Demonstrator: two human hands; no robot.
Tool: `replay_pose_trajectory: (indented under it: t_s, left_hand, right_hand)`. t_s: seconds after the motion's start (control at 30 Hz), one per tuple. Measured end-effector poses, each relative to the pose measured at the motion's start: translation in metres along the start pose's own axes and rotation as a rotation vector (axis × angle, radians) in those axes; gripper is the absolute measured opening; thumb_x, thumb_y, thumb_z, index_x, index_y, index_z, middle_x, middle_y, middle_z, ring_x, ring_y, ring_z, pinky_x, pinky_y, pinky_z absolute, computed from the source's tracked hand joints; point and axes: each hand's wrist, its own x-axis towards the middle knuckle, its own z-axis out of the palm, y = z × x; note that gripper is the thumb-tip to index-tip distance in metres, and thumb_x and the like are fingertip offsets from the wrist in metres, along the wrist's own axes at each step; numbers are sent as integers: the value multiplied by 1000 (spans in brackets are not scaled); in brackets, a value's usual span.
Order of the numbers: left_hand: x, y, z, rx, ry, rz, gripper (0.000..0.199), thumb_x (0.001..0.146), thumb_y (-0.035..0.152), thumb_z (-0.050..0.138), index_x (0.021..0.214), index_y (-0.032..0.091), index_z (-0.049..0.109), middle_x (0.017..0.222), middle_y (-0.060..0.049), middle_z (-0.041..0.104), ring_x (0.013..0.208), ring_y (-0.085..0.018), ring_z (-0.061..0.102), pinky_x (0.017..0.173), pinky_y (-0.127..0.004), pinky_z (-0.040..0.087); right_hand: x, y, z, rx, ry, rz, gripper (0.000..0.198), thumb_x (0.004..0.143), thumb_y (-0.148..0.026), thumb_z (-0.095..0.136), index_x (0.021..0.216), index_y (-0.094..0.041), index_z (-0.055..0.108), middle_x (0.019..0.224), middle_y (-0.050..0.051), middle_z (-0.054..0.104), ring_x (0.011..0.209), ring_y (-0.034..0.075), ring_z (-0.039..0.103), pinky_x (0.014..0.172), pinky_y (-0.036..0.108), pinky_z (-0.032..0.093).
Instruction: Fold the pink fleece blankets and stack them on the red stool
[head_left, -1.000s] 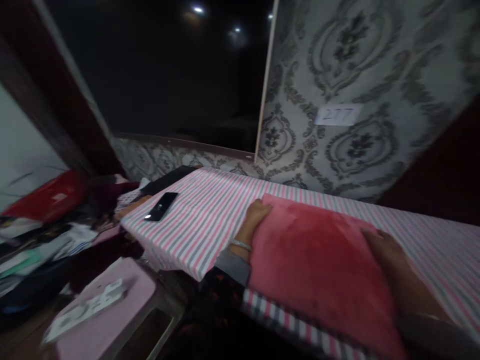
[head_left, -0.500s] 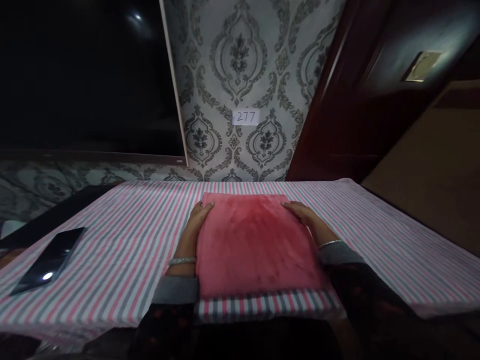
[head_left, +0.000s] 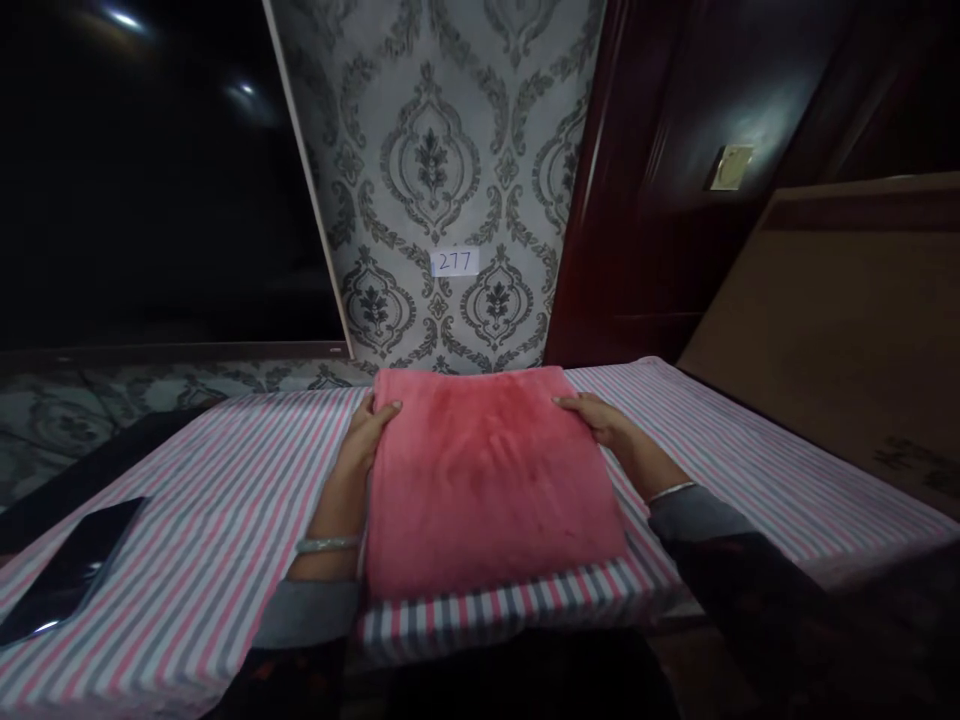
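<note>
A pink, soft plush cloth (head_left: 491,480), folded into a flat near-square, lies at the near edge of the striped tablecloth (head_left: 247,490). My left hand (head_left: 365,432) grips its far left corner, thumb on top and fingers at the side and underneath. At the far right corner, my right hand (head_left: 598,416) holds it the same way. The far edge between both hands looks slightly raised and bowed. Darker brushed patches show across the pile. The fingers under the cloth are hidden.
A black phone (head_left: 71,565) lies on the table's left side. A large dark television screen (head_left: 150,180) stands behind at left. On the patterned wall is a paper label reading 277 (head_left: 455,262). A big cardboard box (head_left: 832,320) stands at the right.
My view has turned to the right, so the scene sits further left. Both hands keep hold of the pink cloth, and its far edge has lifted a little.
</note>
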Motion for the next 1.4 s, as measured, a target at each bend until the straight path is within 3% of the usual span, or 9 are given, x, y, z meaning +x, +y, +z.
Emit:
replay_pose_trajectory:
  t_s: [0.2,0.4,0.5,0.6,0.73,0.83,1.13,1.27,1.4]
  left_hand:
    - [-8,56,18,-3,-158,308,55,56,25,81,108,19,65,99,-1,76,82,-17,70,82,-30,59]
    - [-3,97,38,104,-224,579,58,64,27,79,116,16,58,107,2,70,98,-15,64,101,-38,51]
    - [-27,81,16,275,-278,717,63,63,37,85,116,17,58,116,-3,68,111,-21,61,102,-40,50]
    - [-67,25,-26,584,-342,775,53,74,48,76,115,18,58,113,-7,67,106,-24,64,89,-39,56]
    - [-118,-61,-72,795,-528,819,47,81,46,65,118,20,54,118,-12,65,110,-28,64,92,-45,55]
    - [-137,-90,-83,918,-531,930,47,81,37,63,124,22,52,129,-15,62,121,-30,60,100,-48,51]
    - [-155,-60,-94,1156,-498,1043,55,82,13,45,136,22,50,138,-13,60,126,-27,58,105,-47,48]
    - [-180,-45,-54,1185,-400,1150,60,86,10,47,145,24,45,138,-11,61,130,-26,55,109,-46,44]
    - [-212,-63,26,1300,-609,1073,68,88,22,56,153,15,34,150,-16,50,143,-30,41,114,-50,38]
  right_hand:
    - [-25,-49,-17,26,17,-266,23,58,-20,80,77,-15,67,77,6,73,69,19,66,65,28,56]
    - [-23,-84,-26,-24,267,-698,31,58,-21,75,87,-15,65,86,3,70,78,18,63,79,34,53]
    - [-41,-58,-41,-179,359,-893,32,63,-31,75,90,-18,63,91,3,69,85,22,62,83,39,52]
    - [-73,10,-58,-394,388,-920,31,68,-44,72,86,-21,62,90,6,68,86,26,61,83,42,51]
    - [-111,110,-71,-501,341,-833,24,77,-48,59,82,-24,61,88,6,65,85,26,60,82,41,51]
    - [-127,149,-74,-471,368,-776,21,78,-45,54,84,-26,61,89,6,65,87,26,61,83,41,52]
    - [-168,150,-68,-236,438,-522,42,67,-37,67,108,-25,67,110,6,71,107,27,63,99,42,49]
    - [-191,146,-58,260,390,-251,50,75,-49,73,119,-28,65,115,5,71,107,27,67,86,38,58]
    - [-201,142,-47,506,265,-94,52,78,-46,78,125,-32,61,125,2,68,104,25,68,71,35,62]
